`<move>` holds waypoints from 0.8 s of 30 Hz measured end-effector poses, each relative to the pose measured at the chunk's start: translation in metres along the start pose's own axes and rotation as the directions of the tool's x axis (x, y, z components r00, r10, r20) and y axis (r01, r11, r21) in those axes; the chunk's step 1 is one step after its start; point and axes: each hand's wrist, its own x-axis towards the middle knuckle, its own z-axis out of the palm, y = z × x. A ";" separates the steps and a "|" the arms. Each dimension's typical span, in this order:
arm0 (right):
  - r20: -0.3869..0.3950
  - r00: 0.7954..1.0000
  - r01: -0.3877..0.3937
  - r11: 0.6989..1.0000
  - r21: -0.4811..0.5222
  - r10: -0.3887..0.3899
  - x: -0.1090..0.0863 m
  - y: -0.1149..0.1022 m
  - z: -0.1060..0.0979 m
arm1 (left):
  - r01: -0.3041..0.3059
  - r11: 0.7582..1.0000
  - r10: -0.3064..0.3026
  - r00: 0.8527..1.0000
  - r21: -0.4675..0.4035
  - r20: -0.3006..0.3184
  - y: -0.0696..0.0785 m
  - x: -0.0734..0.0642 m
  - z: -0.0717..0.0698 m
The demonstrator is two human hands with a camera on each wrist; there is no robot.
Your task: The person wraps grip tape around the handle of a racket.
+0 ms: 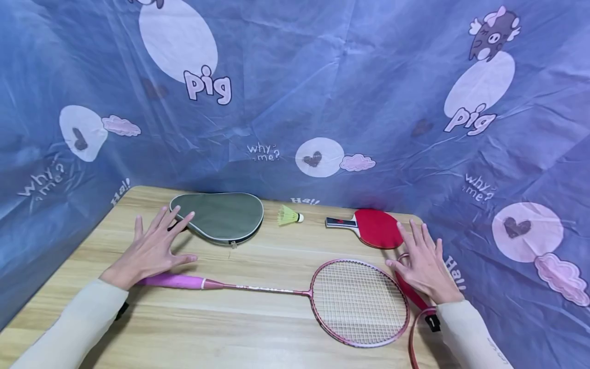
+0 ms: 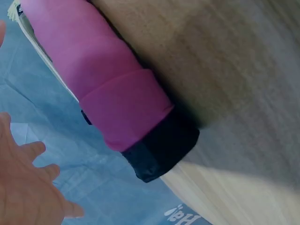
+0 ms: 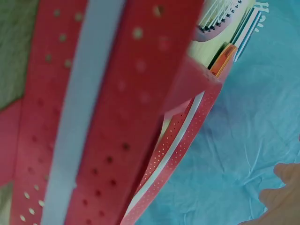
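Note:
My left hand point(image 1: 149, 253) is spread with straight fingers over the purple grip of a badminton racket point(image 1: 258, 289), and its fingertips overlap the edge of a green zipped paddle case point(image 1: 226, 215). In the left wrist view the racket's grip point(image 2: 112, 79) ends in a black butt, apart from my left hand point(image 2: 28, 187). To the right of the strung head, my right hand point(image 1: 421, 264) is spread too. Beneath it lies a red perforated band point(image 1: 409, 289) with a pale stripe, large in the right wrist view point(image 3: 126, 70). Neither hand grips anything.
A yellow-green shuttlecock point(image 1: 289, 216) lies at the back middle of the wooden table point(image 1: 221, 333). Right of it is a red table tennis paddle point(image 1: 378, 229), close to my right fingertips. Blue printed cloth point(image 1: 276, 102) rises behind and on both sides.

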 end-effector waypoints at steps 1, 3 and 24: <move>-0.001 1.000 -0.001 1.000 0.001 0.001 0.000 0.000 0.000 | 0.003 1.000 -0.003 1.000 -0.005 0.006 0.000 0.000 0.000; -0.008 1.000 0.001 1.000 0.017 -0.001 0.000 0.001 0.001 | 0.008 1.000 -0.008 1.000 -0.014 0.014 0.000 -0.001 0.000; 0.077 0.985 -0.171 0.947 0.272 0.155 -0.004 -0.014 0.010 | 0.036 0.987 -0.027 0.998 -0.155 0.060 -0.003 -0.011 0.006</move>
